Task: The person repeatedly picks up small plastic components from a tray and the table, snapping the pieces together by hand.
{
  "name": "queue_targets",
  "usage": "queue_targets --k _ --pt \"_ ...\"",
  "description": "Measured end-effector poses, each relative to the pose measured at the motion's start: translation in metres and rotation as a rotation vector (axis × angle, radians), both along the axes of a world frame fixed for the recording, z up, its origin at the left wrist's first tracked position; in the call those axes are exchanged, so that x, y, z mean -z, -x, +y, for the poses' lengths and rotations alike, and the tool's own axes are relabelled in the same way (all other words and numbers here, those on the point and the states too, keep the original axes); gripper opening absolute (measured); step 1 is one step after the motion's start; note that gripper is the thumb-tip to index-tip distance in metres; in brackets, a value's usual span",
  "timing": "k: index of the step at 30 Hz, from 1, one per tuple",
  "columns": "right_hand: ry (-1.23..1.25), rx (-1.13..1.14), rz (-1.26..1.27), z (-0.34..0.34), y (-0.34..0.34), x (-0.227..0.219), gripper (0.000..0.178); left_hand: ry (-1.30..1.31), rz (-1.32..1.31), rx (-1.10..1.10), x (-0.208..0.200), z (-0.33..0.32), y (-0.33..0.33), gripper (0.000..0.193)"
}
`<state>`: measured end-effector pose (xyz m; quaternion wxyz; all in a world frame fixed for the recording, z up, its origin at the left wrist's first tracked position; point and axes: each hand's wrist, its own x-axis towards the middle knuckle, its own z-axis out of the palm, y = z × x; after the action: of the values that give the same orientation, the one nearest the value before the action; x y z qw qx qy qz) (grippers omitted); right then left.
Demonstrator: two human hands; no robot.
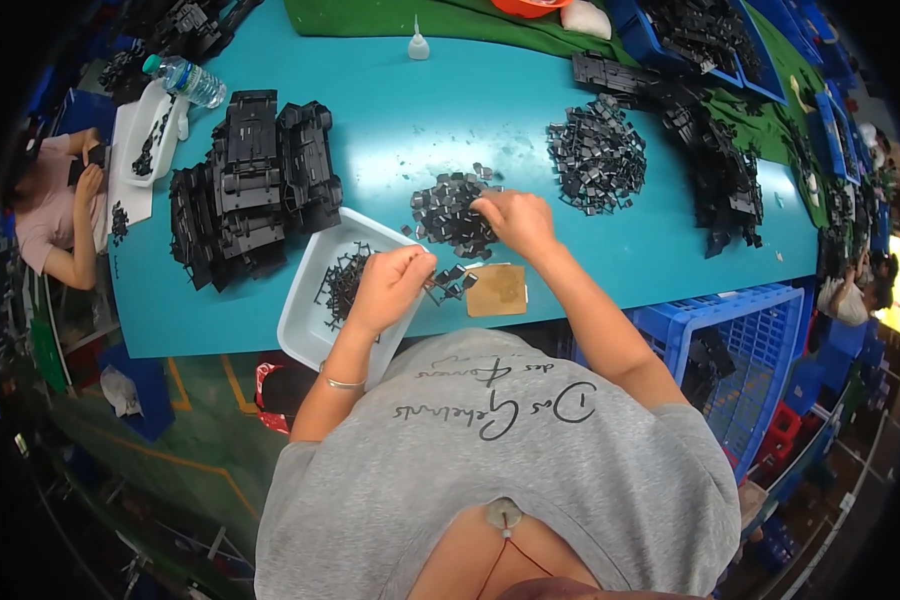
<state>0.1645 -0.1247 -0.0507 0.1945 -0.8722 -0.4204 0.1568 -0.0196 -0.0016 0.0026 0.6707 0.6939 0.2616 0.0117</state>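
Note:
My left hand (395, 285) is closed in a pinch above the right rim of a white plastic tray (297, 318). What its fingers hold is hidden. Thin black plastic pieces (343, 287) lie heaped in that tray. Over the right edge of a pile of small black plastic parts (452, 212) is my right hand (518, 222), thumb and fingers drawn together; anything between them is too small to make out. A few loose black parts (453, 284) sit between the hands, beside a flat brown piece of card (498, 290).
Stacked black moulded housings (250, 180) stand at left, more housings (715, 170) at right. A second pile of small parts (597, 155) lies right of centre. A small white squeeze bottle (418, 45) and a water bottle (185, 80) stand farther back. A person (65, 205) sits at left.

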Motion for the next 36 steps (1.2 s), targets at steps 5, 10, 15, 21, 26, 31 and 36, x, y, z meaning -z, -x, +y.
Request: queue_targets --k 5,10,15,21,26,31,36 --pt "-0.304 -0.043 0.391 -0.009 0.005 -0.017 0.022 -0.145 0.045 0.064 -0.007 0.005 -0.003 0.033" --pt "-0.152 -0.275 1.077 -0.020 0.036 -0.063 0.024 -0.100 -0.009 0.086 0.003 0.004 -0.009 0.033" --pt "-0.264 -0.108 0.974 -0.026 0.051 -0.059 0.016 0.036 -0.099 0.054 0.000 -0.011 -0.014 0.029" --pt "-0.283 -0.125 0.695 -0.032 0.053 -0.066 0.017 0.416 0.116 0.172 0.011 -0.023 -0.004 0.029" --pt "-0.389 -0.083 1.091 -0.040 0.049 -0.058 0.014 0.285 0.091 0.232 0.001 -0.028 -0.008 0.033" --pt "-0.748 0.033 1.506 -0.035 0.062 -0.070 0.010 0.289 -0.045 0.024 -0.015 -0.041 -0.008 0.037" --pt "-1.033 0.247 1.712 -0.021 0.066 -0.077 0.009 0.623 -0.258 -0.245 -0.024 -0.052 -0.022 0.030"
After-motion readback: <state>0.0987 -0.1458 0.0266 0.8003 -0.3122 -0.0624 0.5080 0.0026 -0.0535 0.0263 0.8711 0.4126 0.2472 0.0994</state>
